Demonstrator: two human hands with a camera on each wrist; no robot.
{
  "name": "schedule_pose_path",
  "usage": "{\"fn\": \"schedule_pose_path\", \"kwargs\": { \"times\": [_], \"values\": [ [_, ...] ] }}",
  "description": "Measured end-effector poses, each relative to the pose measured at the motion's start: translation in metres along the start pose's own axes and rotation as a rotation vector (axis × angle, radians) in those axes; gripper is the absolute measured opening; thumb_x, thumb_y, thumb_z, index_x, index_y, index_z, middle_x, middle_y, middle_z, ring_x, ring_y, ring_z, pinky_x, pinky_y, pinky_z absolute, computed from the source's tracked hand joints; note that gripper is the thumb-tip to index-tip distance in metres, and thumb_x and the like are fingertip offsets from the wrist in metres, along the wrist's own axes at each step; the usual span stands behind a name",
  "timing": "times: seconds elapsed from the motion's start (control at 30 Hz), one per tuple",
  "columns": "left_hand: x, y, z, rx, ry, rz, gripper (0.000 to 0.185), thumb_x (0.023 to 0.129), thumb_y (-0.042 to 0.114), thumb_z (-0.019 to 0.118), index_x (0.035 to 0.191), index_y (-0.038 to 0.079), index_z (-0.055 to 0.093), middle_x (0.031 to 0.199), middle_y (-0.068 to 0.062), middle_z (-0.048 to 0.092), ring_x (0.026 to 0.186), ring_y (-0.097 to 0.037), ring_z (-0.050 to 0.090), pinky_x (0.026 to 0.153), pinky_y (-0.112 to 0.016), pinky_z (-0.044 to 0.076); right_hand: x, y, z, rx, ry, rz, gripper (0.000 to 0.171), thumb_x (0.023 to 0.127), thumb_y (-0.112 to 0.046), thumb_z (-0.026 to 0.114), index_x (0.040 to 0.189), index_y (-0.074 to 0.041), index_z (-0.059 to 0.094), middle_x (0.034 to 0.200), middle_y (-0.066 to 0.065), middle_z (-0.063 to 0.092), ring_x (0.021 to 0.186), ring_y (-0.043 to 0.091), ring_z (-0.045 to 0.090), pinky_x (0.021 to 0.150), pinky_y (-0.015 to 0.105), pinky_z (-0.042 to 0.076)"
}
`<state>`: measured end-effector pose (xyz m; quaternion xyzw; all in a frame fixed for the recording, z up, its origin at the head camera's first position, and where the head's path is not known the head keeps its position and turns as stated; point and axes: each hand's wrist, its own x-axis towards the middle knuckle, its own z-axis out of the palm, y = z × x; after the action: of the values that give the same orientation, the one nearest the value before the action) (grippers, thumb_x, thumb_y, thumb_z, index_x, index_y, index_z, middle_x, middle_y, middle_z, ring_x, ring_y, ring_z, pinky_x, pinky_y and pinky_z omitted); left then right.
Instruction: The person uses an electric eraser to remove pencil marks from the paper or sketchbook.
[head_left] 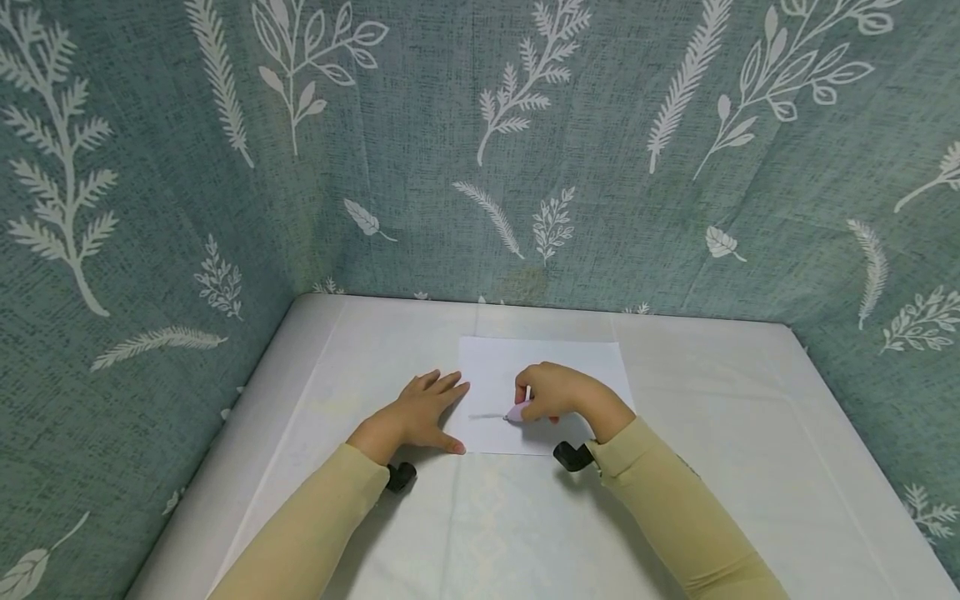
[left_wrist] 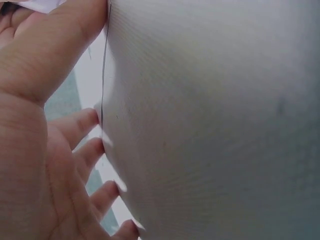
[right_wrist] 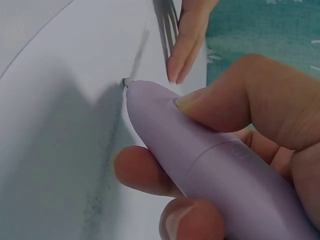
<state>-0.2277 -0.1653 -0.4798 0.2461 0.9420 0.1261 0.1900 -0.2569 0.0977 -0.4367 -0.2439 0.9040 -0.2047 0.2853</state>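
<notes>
Head view: at a white-covered table [head_left: 750, 417], a person's right hand [head_left: 558, 389] pinches a pale-purple, smooth, tapered pen-shaped tool [right_wrist: 225, 175], its small tip [right_wrist: 126, 81] at a thin grey line [head_left: 486, 416] on a rectangular white paper sheet [head_left: 491, 358], while the left hand [head_left: 418, 414] rests, fingers spread, at the sheet's left edge. From where I stand, doing this well seems to call for light, even pressure, the tip kept on the line, and the left hand bearing down enough to stop the sheet sliding or creasing.
</notes>
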Motion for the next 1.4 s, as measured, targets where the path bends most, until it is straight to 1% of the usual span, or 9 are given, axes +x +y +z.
{"fn": "schedule_pose_path", "kwargs": {
  "times": [0.2,0.43,0.57,0.67,0.83,1.23,1.4],
  "values": [
    [0.0017,-0.0009,0.0026,0.014,-0.001,0.000,0.110,0.073,0.062,0.081,0.159,0.016,0.030,0.166,-0.008,0.018,0.151,-0.041,0.011,0.120,-0.059,0.010,0.0014,0.0007,0.0013,0.011,0.025,-0.002,0.006,0.091,-0.016,0.071,0.090,-0.016,0.065,0.074,0.002,0.065,0.049,0.023,0.059,0.054,0.031,0.045],
    [0.0021,-0.0001,0.0021,0.015,-0.003,-0.008,0.110,0.073,0.062,0.081,0.159,0.016,0.031,0.166,-0.008,0.019,0.151,-0.041,0.011,0.120,-0.059,0.011,0.0027,0.0000,0.0017,0.003,0.003,0.000,0.006,0.090,-0.016,0.071,0.090,-0.018,0.066,0.076,0.001,0.066,0.050,0.024,0.061,0.054,0.031,0.046],
    [0.0024,-0.0006,0.0024,0.020,-0.003,-0.007,0.110,0.073,0.063,0.080,0.159,0.016,0.030,0.167,-0.008,0.018,0.151,-0.041,0.011,0.120,-0.059,0.011,0.0034,0.0016,0.0011,-0.001,0.013,-0.003,0.006,0.091,-0.016,0.071,0.090,-0.017,0.066,0.076,0.001,0.065,0.051,0.025,0.062,0.055,0.032,0.047],
    [0.0027,-0.0014,0.0031,0.023,0.000,-0.005,0.110,0.073,0.063,0.080,0.159,0.016,0.030,0.167,-0.008,0.018,0.151,-0.041,0.011,0.120,-0.059,0.011,0.0039,0.0017,0.0013,0.004,0.023,-0.006,0.006,0.092,-0.016,0.071,0.090,-0.016,0.066,0.076,0.002,0.065,0.049,0.023,0.059,0.055,0.032,0.047],
    [0.0024,-0.0017,0.0026,0.005,-0.001,-0.009,0.109,0.074,0.061,0.081,0.159,0.017,0.030,0.167,-0.007,0.018,0.152,-0.039,0.010,0.121,-0.056,0.010,0.0026,-0.0026,0.0009,0.001,0.014,-0.002,0.006,0.091,-0.014,0.071,0.090,-0.017,0.066,0.078,0.001,0.065,0.047,0.017,0.056,0.054,0.031,0.047],
    [0.0028,-0.0017,0.0021,0.008,0.000,-0.008,0.110,0.073,0.063,0.080,0.159,0.017,0.029,0.167,-0.007,0.018,0.152,-0.039,0.010,0.121,-0.057,0.009,0.0037,-0.0013,-0.0005,0.006,0.024,-0.004,0.006,0.091,-0.014,0.071,0.089,-0.017,0.066,0.075,0.003,0.065,0.046,0.017,0.054,0.054,0.031,0.046],
    [0.0021,-0.0006,0.0015,0.012,-0.003,-0.009,0.109,0.073,0.062,0.080,0.159,0.017,0.030,0.167,-0.007,0.018,0.152,-0.039,0.010,0.121,-0.057,0.010,0.0045,-0.0027,0.0003,-0.002,0.006,-0.008,0.006,0.090,-0.015,0.071,0.088,-0.017,0.066,0.077,0.002,0.065,0.047,0.017,0.055,0.055,0.031,0.047]
  ]
}}
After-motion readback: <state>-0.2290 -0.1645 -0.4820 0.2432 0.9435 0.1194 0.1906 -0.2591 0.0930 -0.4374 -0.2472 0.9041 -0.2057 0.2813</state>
